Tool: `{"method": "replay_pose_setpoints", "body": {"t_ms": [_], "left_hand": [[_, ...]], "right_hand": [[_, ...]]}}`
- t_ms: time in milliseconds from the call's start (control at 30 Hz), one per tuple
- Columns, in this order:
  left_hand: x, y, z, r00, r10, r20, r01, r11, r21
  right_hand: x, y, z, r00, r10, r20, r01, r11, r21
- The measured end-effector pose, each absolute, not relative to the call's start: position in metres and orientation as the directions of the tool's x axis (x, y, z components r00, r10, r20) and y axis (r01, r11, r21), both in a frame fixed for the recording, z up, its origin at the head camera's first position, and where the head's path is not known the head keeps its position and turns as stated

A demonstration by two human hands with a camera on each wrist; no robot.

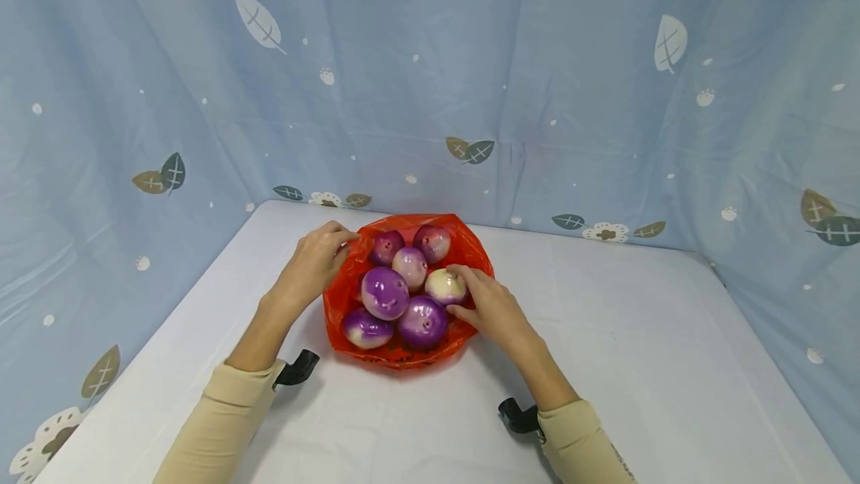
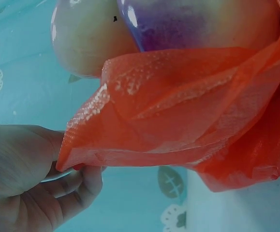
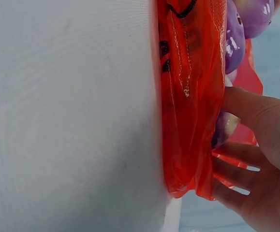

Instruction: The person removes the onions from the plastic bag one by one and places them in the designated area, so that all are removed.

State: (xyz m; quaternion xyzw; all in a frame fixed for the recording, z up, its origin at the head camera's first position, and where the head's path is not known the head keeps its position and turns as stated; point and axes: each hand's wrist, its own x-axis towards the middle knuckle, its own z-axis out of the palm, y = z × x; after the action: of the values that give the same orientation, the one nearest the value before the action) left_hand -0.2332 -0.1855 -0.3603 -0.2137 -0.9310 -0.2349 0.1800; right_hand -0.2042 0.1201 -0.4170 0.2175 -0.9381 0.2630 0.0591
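Several shiny purple-and-white turnips (image 1: 385, 293) lie in a red plastic bag (image 1: 473, 245) with its mouth spread wide. At the bag's left rim, my left hand (image 1: 314, 264) pinches the plastic between thumb and fingers; the left wrist view shows the hand (image 2: 28, 179) at a drawn-out corner of the bag (image 2: 169, 106). My right hand (image 1: 493, 308) reaches over the right rim, thumb and fingers curled round a pale turnip (image 1: 443, 287) with a purple lower side. In the right wrist view that turnip (image 3: 223, 128) is partly hidden behind the bag wall.
A white-covered table (image 1: 638, 342) carries the bag near its far edge. Blue curtains (image 1: 376, 81) with leaves and flowers hang behind and at the sides. Black wrist mounts (image 1: 298, 368) stick out below both beige sleeves (image 1: 218, 424).
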Motion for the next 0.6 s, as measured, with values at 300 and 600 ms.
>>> {"method": "replay_pose_setpoints", "body": {"t_ms": [300,600], "left_hand": [[-0.2329,-0.1835,-0.3578,-0.845,0.322,0.427,0.483,0.802,0.351],[-0.2330,-0.1888,-0.3582,-0.858,0.307,0.412,0.469,0.796,0.382]], "right_hand": [[-0.2031,0.1230,-0.4171,-0.896,-0.371,0.242,-0.443,0.767,-0.465],[-0.2006,0.1248,-0.4109,-0.898,-0.362,0.251,-0.440,0.756,-0.484]]}}
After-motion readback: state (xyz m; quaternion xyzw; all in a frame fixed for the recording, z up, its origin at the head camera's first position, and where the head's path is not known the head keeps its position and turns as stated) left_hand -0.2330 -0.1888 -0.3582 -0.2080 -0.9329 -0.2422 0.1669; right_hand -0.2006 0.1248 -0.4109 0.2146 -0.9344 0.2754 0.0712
